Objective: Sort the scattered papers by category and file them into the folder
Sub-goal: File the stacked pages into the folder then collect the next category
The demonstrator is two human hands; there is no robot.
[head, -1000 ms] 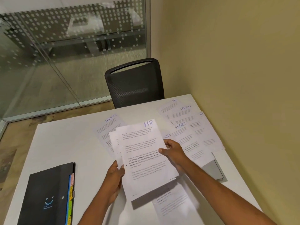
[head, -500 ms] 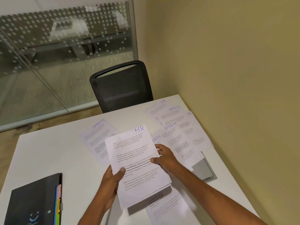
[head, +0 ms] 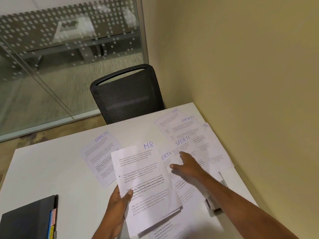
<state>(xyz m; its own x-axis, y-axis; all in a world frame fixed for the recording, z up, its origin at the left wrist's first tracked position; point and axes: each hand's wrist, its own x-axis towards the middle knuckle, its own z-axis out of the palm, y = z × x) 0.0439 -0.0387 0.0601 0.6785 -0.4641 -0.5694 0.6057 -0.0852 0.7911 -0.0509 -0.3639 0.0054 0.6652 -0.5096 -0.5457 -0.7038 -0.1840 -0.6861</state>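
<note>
Papers: a thin stack (head: 145, 178) topped by a sheet hand-marked "HR" in blue, centre of frame, lifted off the white table (head: 51, 169) and tilted. Left hand (head: 117, 209) grips it at the lower left edge, thumb on top, fingers curled underneath. Edges of further sheets show below the top one.

Right hand (head: 188, 165) just right of the stack, holding nothing, fingers straight and spread, palm down over the loose sheets (head: 212, 152) at centre right. Fingertips reach a sheet marked "SPORTS" (head: 184, 144); cannot tell whether they touch it or hover.

Those loose sheets overlap in a heap at right of frame, along the table's edge by the yellow wall (head: 241, 57). Headings legible there: "HR" at the top, "SPORTS" twice, a half-covered "…RTS" beside the stack. One separate SPORTS page (head: 98, 152) lies flat left of the stack, its right side hidden behind it. More printed pages (head: 164, 230) at lower centre, beneath the stack.

Folder (head: 29, 219): black, closed, lower left corner of frame, flat on the table, well apart from the sheets. Coloured tabs (head: 51, 221) stick out along its right edge.

Grey flat object (head: 214, 207) pokes out from under the heap at lower right; kind unclear.

Black mesh chair (head: 127, 95) behind the table, upper centre. Dotted glass partition (head: 60, 57) upper left.
</note>
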